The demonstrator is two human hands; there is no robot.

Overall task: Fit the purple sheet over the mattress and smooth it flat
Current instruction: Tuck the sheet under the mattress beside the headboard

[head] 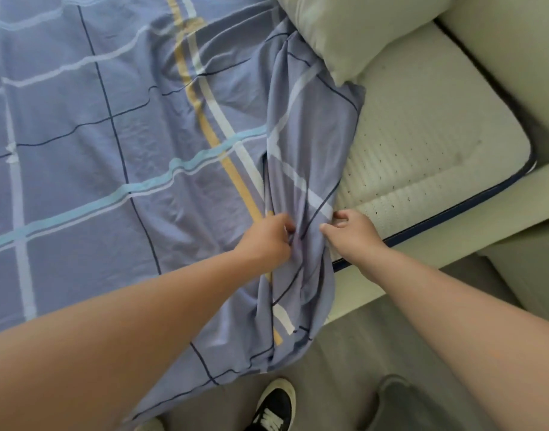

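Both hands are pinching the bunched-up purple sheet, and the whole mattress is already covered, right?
Not quite. Both hands, left and right, do pinch the bunched purple sheet, but the head view shows the mattress bare on the right side.

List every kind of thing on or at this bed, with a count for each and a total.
Purple sheet: 1, bunched at its right edge
Mattress: 1, right part bare
Pillow: 1
Hands gripping the sheet: 2, left hand and right hand
Shoe: 1, on the floor
Total: 6
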